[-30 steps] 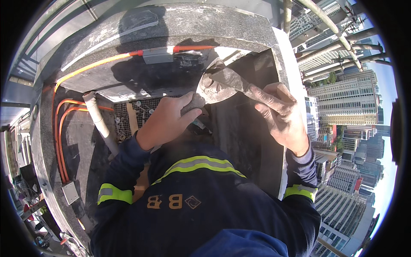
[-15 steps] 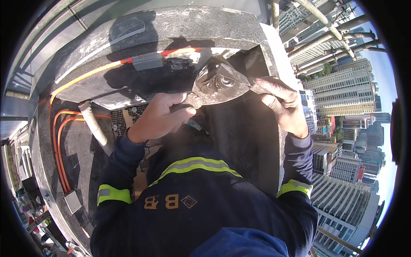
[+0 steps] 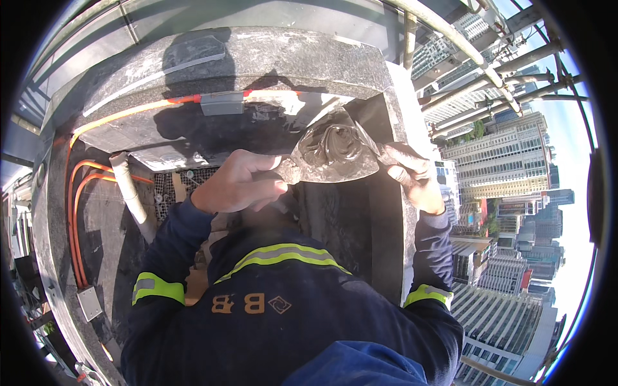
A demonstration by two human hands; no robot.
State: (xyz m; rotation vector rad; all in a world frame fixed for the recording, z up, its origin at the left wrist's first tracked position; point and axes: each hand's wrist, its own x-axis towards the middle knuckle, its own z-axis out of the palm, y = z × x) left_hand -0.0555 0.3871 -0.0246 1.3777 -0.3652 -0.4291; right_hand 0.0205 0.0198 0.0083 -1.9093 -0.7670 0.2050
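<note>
A clear, dusty plastic bag point(image 3: 338, 154) is stretched between my two hands, in front of my chest. It has a creased, roughly triangular shape, and its middle is crumpled, shiny and dark. What lies inside it, if anything, I cannot make out. My left hand point(image 3: 241, 183) is closed, pinching the bunched grey corner between thumb and forefinger. At the opposite corner, my right hand point(image 3: 415, 177) grips the bag between thumb and fingers. Both hands look dusty.
Beyond the bag runs a grey stone ledge point(image 3: 290, 55). Orange conduit point(image 3: 132, 116) leads to a grey junction box point(image 3: 222, 103). A pale pipe point(image 3: 132, 193) leans at the left. Scaffold tubes point(image 3: 463, 55) and a steep drop toward tall buildings point(image 3: 508, 154) are on the right.
Both hands have come slightly closer to my body with the bag. The bag looks more spread, and its crumpled middle shows wider. My view has shifted a little.
</note>
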